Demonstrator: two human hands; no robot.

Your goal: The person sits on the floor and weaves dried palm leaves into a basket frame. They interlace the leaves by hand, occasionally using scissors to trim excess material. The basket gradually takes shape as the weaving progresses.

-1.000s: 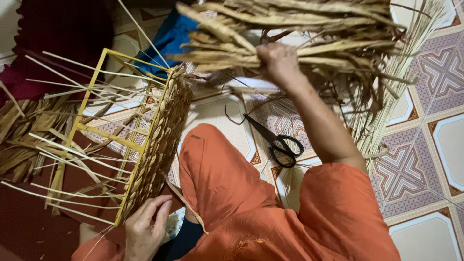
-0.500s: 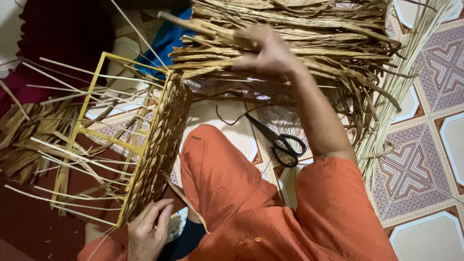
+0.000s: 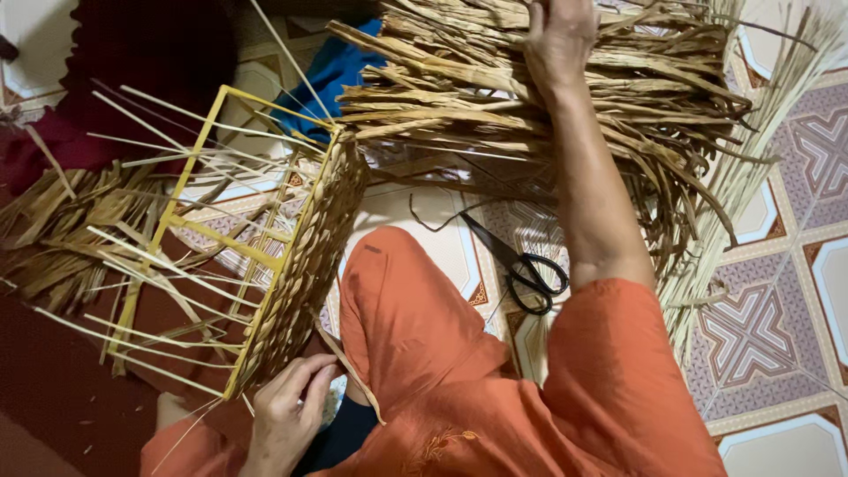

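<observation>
A patterned tiled floor (image 3: pixel 777 327) lies beneath. At twelve o'clock the right hand (image 3: pixel 558 37) is closed among dried strips (image 3: pixel 459 97); pulled carelessly, the bundle could scatter. At seven o'clock the left hand (image 3: pixel 287 415) pinches a strand by the half-woven basket (image 3: pixel 305 256), which could tip.

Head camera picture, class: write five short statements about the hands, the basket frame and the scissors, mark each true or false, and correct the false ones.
1. The right hand rests on the bundle of dried strips. True.
2. The scissors are held in the left hand. False: they lie on the tiled floor, with no hand on them.
3. The left hand is at the lower corner of the yellow basket frame. True.
4. The frame is woven on all sides. False: only one side shows weaving; thin sticks jut from the rest.
5. The scissors have black handles. True.
</observation>
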